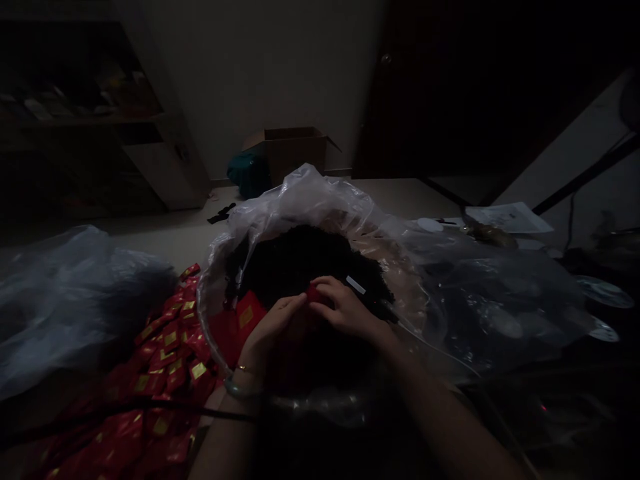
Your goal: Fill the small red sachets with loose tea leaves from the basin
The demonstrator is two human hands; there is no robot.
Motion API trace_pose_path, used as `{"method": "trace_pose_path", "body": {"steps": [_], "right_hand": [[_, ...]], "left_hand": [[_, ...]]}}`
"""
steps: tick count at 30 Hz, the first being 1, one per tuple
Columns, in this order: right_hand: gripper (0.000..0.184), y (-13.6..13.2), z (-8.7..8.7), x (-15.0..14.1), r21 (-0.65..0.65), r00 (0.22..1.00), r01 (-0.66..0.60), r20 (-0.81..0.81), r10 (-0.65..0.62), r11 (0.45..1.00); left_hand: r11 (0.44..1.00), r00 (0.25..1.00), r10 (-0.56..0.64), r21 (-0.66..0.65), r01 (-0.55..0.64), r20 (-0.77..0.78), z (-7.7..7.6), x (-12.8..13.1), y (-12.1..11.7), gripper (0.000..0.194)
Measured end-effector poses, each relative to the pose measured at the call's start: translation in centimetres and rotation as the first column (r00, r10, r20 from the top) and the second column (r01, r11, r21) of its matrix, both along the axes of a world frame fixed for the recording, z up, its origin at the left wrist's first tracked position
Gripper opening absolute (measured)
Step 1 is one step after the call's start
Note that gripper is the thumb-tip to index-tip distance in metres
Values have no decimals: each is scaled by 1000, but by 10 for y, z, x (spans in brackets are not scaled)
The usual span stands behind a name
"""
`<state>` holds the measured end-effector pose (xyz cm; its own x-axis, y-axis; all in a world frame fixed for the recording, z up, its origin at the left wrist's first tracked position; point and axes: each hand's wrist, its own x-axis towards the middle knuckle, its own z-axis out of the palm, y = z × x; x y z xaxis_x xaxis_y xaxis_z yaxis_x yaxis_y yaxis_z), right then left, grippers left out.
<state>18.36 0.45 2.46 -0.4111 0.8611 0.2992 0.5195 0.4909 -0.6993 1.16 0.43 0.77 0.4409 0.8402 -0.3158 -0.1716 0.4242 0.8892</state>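
Note:
Dark loose material like tea leaves [300,260] fills a round container lined with clear plastic [310,183]. Over it my two hands meet. My right hand [345,310] pinches a small red packet [313,293], of which only a little shows between the fingers. From the other side my left hand [273,327], with bracelets at the wrist, closes on the same packet; its fingertips are partly hidden. Red packets with gold squares [250,313] lie inside the container's left side, by my left wrist. A small white strip [356,285] rests on the dark material beyond my right hand.
Many red packets [170,340] are heaped left of the container, beside a large plastic bag [75,287]. Clear plastic [500,307] and papers [510,217] lie at the right. An opened cardboard box [295,153] stands against the wall. The room is dim.

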Motion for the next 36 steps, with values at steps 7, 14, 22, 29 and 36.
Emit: {"method": "trace_pose_path", "body": {"steps": [7, 14, 22, 29, 36], "right_hand": [[9, 0, 13, 13, 8, 980, -197, 29, 196, 980], [17, 1, 11, 15, 63, 964, -264, 59, 260, 963], [7, -1, 13, 10, -20, 962, -273, -24, 273, 962], [24, -1, 2, 2, 336, 999, -42, -5, 46, 941], [40, 1, -4, 2, 514, 984, 169, -40, -174, 841]], "left_hand": [[974, 953, 175, 183, -132, -245, -2, -11, -11, 17], [974, 949, 131, 216, -70, -285, -15, -10, -16, 18], [999, 996, 32, 46, -28, -88, 3, 3, -8, 30], [994, 996, 38, 104, -29, -83, 4, 9, 2, 41], [944, 961, 226, 278, -176, -162, 3, 1, 8, 35]]}}
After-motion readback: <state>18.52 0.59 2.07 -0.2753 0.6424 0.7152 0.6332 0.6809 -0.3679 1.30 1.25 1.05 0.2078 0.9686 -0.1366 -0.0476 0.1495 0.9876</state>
